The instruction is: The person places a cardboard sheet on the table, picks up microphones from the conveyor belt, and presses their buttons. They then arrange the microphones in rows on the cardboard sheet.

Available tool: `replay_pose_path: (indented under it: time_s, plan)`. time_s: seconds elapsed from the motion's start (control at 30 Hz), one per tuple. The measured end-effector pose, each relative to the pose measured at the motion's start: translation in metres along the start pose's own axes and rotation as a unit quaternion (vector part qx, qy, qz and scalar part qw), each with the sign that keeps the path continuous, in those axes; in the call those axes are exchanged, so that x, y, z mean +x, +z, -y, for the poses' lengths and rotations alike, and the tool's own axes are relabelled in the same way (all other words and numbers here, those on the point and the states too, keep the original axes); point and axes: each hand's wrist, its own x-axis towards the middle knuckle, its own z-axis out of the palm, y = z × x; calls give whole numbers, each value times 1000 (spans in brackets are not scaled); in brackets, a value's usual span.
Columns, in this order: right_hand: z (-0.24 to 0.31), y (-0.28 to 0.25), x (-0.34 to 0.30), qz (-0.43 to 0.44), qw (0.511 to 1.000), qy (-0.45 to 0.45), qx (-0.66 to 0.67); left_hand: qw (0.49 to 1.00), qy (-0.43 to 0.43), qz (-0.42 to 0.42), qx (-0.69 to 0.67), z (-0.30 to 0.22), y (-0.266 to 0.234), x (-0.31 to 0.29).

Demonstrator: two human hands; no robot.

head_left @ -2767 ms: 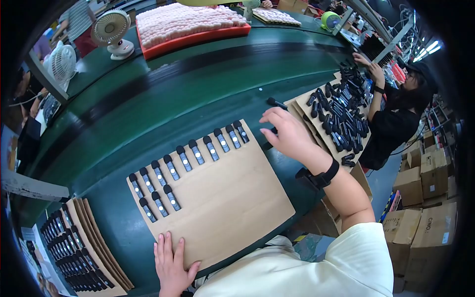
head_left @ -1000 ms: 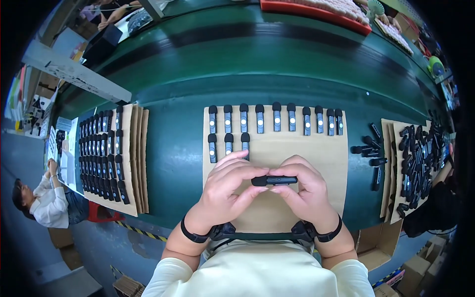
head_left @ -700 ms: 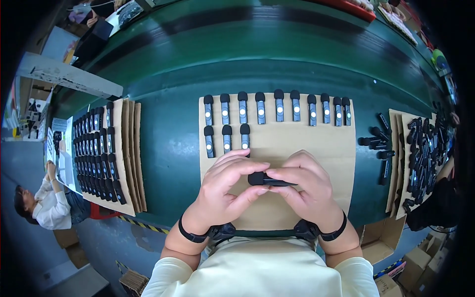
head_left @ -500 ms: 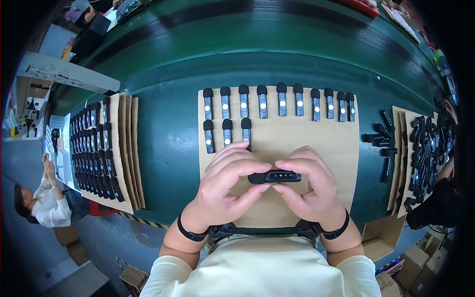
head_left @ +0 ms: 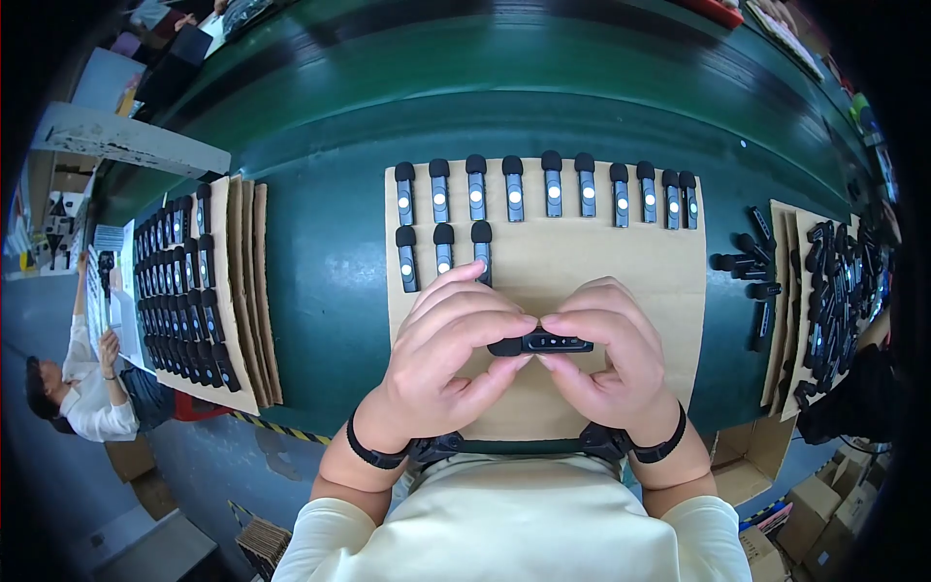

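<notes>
A small black clip-on microphone with a foam windscreen lies sideways between my two hands, above a cardboard sheet. My left hand pinches its foam end with thumb and forefinger. On the body, my right hand grips with thumb above and below partly hidden edges, its fingertips almost meeting those of the left. A row of several similar microphones runs along the sheet's far edge, foam ends away from me. Below its left part stand three more microphones, the rightmost partly behind my left fingers.
On the left, stacked cardboard carries rows of microphones. To the right, loose microphones lie on the green table beside cardboard holding a heap of them. A seated co-worker is at the far left.
Both hands keep the microphone in nearly the same pose, fingertips slightly closer together. The view has shifted a little. The co-worker at left has spread their hands, one reaching farther out.
</notes>
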Motion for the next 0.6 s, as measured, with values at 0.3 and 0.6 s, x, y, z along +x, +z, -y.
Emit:
replay_pose_path:
  time_s: [0.3, 0.6]
  plan:
    - [-2, 1, 0, 4, 1000, -2, 16, 1000, -18, -9, -7, 0, 4, -1]
    - [-3, 6, -7, -36, 979, 102, 172, 1000, -8, -29, -2, 2, 3, -2]
